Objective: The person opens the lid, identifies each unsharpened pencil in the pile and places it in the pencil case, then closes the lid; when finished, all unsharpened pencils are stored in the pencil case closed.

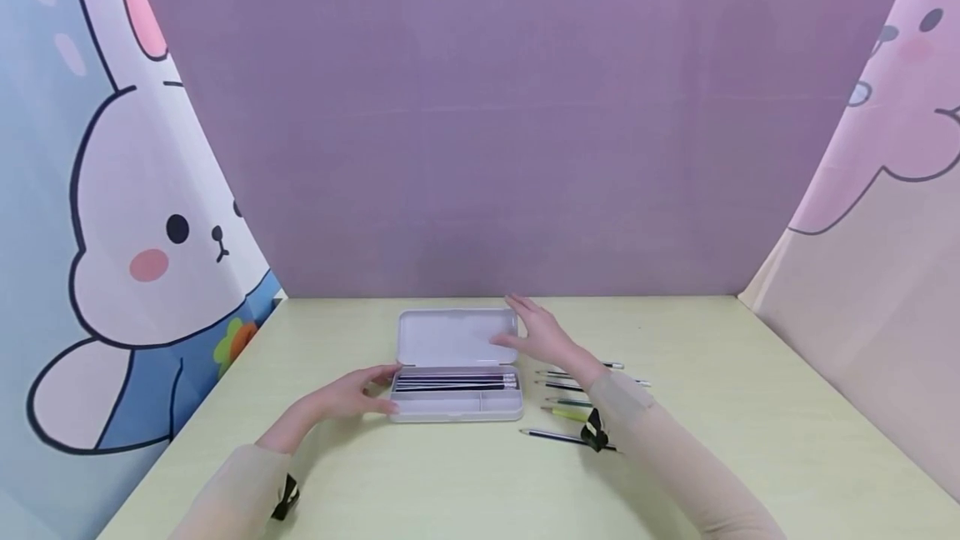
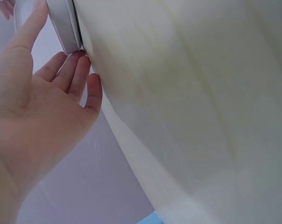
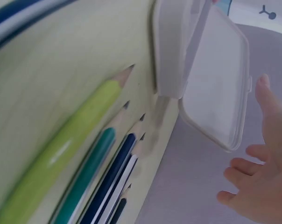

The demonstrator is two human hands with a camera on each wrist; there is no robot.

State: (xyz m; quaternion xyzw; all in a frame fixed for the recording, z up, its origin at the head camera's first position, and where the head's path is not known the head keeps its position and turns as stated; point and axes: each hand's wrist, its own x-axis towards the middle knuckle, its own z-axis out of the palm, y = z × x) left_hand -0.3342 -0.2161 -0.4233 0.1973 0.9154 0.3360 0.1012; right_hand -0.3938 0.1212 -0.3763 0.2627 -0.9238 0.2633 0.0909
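Observation:
A white pencil case (image 1: 456,418) lies on the table with its lid (image 1: 450,338) raised at the back. Several dark striped pencils (image 1: 450,382) sit in its rear compartment. My left hand (image 1: 352,394) holds the left end of the case, thumb at the front corner and fingers at the back one; the left wrist view shows this hand (image 2: 47,93) against the case wall (image 2: 65,25). Beside the lid's right edge is my right hand (image 1: 542,336), fingers spread. The right wrist view has that hand (image 3: 267,163) apart from the lid (image 3: 215,84), with nothing in it.
Right of the case, several loose pencils lie on the table (image 1: 420,482), among them a thick lime-green pencil (image 3: 61,149) and a teal one (image 3: 87,177). Their tips point toward the case. A purple backdrop (image 1: 480,123) stands behind the table, with printed curtains (image 1: 157,215) at the sides.

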